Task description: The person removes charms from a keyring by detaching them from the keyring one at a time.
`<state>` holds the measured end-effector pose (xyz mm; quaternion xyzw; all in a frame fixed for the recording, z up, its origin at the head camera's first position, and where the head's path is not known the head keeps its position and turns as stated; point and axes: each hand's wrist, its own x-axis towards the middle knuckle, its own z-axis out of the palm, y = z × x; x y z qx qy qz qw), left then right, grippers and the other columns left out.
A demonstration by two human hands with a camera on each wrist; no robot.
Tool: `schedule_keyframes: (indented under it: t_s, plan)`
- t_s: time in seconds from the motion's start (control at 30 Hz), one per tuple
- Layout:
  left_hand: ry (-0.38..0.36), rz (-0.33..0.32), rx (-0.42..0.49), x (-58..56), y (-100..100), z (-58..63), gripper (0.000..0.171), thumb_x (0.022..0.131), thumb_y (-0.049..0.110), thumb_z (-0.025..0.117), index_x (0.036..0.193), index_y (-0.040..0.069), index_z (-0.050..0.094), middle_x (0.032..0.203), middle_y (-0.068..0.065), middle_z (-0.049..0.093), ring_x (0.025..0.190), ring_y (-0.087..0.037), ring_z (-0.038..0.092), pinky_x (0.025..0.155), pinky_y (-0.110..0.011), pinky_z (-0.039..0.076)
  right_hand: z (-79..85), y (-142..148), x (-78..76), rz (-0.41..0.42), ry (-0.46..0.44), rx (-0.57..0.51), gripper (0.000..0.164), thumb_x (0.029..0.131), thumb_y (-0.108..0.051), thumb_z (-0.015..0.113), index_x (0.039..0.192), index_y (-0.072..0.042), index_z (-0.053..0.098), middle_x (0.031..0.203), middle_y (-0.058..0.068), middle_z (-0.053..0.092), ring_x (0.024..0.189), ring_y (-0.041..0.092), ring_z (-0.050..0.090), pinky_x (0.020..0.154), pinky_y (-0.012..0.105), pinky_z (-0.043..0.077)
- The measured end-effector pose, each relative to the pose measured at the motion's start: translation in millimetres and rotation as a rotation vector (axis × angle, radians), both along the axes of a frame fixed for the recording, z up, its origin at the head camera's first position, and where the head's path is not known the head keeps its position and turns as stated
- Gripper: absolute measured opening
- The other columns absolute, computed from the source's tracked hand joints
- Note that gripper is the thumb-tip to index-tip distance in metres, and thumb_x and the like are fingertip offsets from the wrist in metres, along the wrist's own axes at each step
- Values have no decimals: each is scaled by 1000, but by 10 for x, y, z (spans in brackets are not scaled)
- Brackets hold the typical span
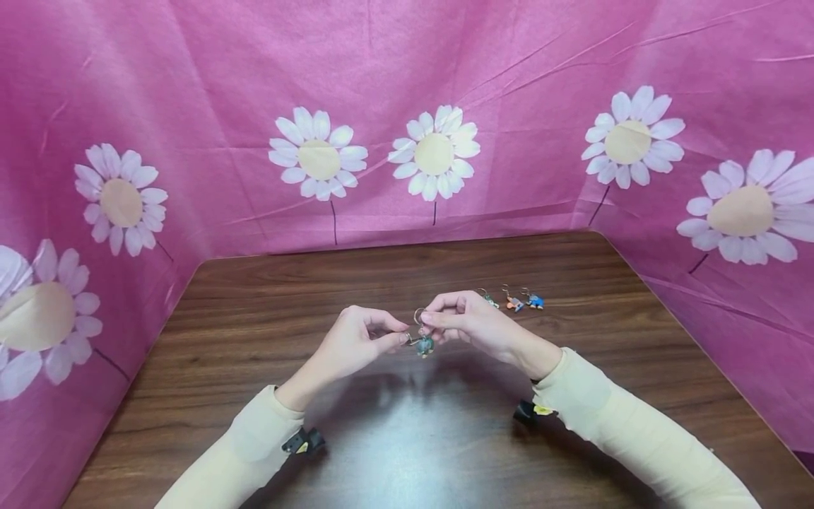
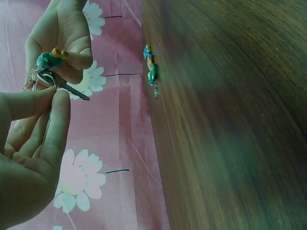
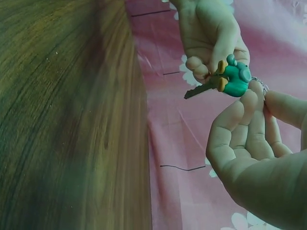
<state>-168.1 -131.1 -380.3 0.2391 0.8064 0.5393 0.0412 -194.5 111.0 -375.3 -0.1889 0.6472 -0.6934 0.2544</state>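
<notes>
Above the table's middle, my left hand [image 1: 359,339] pinches a thin metal ring at the head of a key [image 2: 76,92] between thumb and fingertip. My right hand [image 1: 477,324] pinches the metal split ring [image 1: 417,316] of a keychain. From that ring a short chain [image 3: 258,81] leads to a small green figure with orange-yellow feet [image 3: 235,80]. The figure hangs between the two hands, close beside the key. In the right wrist view the figure hides the key's head. Whether the key's ring is linked to the split ring, I cannot tell.
Behind my right hand, three more keychains lie on the wooden table [image 1: 254,297]: a blue one [image 1: 535,302], an orange and grey one [image 1: 514,304] and a green one [image 2: 152,75], partly hidden in the head view. Pink cloth with white flowers [image 1: 318,159] surrounds the table.
</notes>
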Motion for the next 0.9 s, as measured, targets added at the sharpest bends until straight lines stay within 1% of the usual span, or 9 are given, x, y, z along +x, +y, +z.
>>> schedule_keyframes:
  t_s: [0.1, 0.2, 0.23, 0.33, 0.4, 0.5, 0.63, 0.73, 0.9]
  plan:
    - [-4, -8, 5, -2, -16, 6, 9, 89, 7, 76, 97, 5, 79, 86, -3, 77, 71, -27, 73, 62, -30, 60, -1, 27, -17, 0, 15, 27, 7, 97, -11, 68, 98, -4, 70, 92, 10, 72, 82, 16, 69, 81, 35, 59]
    - [10, -12, 1, -8, -37, 3, 9, 89, 9, 77, 98, 7, 79, 88, 0, 77, 77, -31, 74, 66, -32, 60, -4, 63, -30, 0, 29, 31, 8, 97, -12, 69, 99, -4, 71, 97, 11, 72, 88, 18, 70, 89, 40, 58]
    - [17, -14, -2, -9, -48, 2, 9, 89, 10, 77, 98, 9, 79, 88, 1, 77, 79, -30, 74, 68, -33, 60, -4, 77, -31, 0, 33, 23, 8, 97, -12, 69, 100, -4, 70, 98, 12, 72, 89, 18, 70, 90, 41, 58]
    - [54, -10, -28, -16, -92, -1, 8, 90, 13, 78, 98, 14, 79, 90, 7, 76, 84, -19, 74, 74, -33, 60, -8, 137, -45, 3, 54, 1, 11, 98, -12, 67, 103, -2, 70, 102, 15, 72, 93, 20, 70, 92, 44, 57]
    - [74, -10, -42, -18, -133, 2, 7, 90, 14, 78, 97, 16, 79, 89, 8, 75, 82, -14, 72, 75, -30, 59, -1, 191, -58, 4, 73, 1, 14, 99, -12, 67, 106, 0, 69, 104, 17, 72, 95, 23, 71, 92, 46, 56]
    - [86, -11, -47, -14, -211, 10, 6, 91, 12, 77, 95, 16, 78, 87, 5, 75, 76, -16, 71, 72, -28, 59, 20, 296, -84, -4, 100, 18, 18, 100, -13, 66, 109, 3, 67, 107, 20, 72, 98, 28, 72, 94, 47, 55]
    - [68, -23, -37, -15, -363, 41, 5, 92, 13, 76, 97, 13, 76, 87, 2, 74, 79, -19, 71, 73, -27, 57, 52, 489, -139, -31, 137, 35, 18, 101, -11, 64, 110, 3, 65, 109, 22, 72, 101, 30, 72, 94, 48, 55]
    - [34, -80, -4, -21, -515, 42, 6, 94, 12, 73, 99, 8, 72, 90, -4, 74, 86, -21, 71, 78, -29, 57, 64, 694, -191, -56, 167, 41, 15, 102, -9, 62, 111, 2, 65, 108, 24, 72, 99, 30, 73, 93, 46, 56]
    - [-127, -240, 80, -3, -771, -98, 6, 99, 4, 65, 102, -1, 63, 96, -24, 71, 87, -33, 71, 81, -47, 60, 24, 1092, -274, -125, 198, 105, 17, 102, -10, 62, 112, 4, 65, 106, 25, 72, 97, 29, 73, 89, 42, 57]
